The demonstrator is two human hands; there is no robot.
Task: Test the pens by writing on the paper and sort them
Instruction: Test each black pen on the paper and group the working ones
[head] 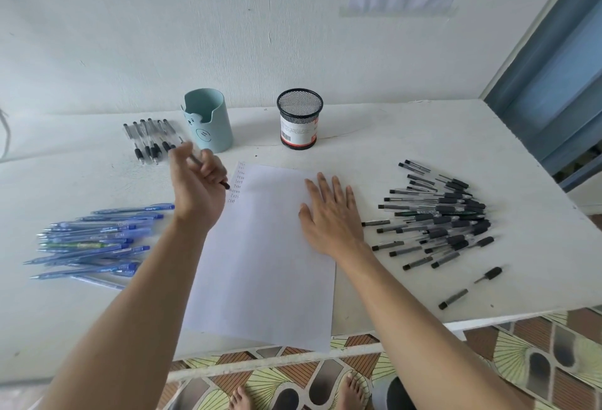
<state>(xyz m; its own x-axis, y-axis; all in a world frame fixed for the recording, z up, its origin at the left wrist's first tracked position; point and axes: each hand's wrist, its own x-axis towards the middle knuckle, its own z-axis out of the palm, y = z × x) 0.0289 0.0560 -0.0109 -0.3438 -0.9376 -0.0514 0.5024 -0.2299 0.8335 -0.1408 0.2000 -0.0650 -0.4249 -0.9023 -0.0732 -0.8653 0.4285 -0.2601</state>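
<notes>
- Writing a test word looks like the step in hand: your left hand (195,188) pinches a slim black-tipped pen (225,185) in curled fingers, its tip at the far left corner of the white paper sheet (267,263), beside a column of small handwritten words (237,183).
- Your right hand (329,214) lies flat near the sheet's right edge, fingers straight and slightly spread.
- Next, I judge, you check the mark and lay this pen with its like.
- By the white table's (423,135) left edge lies a heap of blue plastic pens (94,240); toward the far left corner, a row of clear black-gripped pens (150,139).
- Near the far edge stand a pale blue cylindrical holder (208,124) and a black mesh cup (299,119).
- A pile of black-capped pens (439,217) crowds the right side, just beside your right wrist.
</notes>
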